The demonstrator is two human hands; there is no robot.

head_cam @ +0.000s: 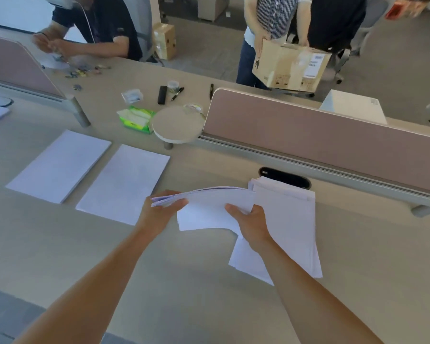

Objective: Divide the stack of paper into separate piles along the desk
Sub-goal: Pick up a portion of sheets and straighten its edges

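Both hands [206, 214] gripping paper bundle [209, 207], 2 piles [94, 175] left

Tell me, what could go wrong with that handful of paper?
The bundle of sheets, gripped only at its edges by the left hand and right hand, sags and fans open, so sheets might slip out. The source stack beneath is already skewed; brushing it could scatter it further.
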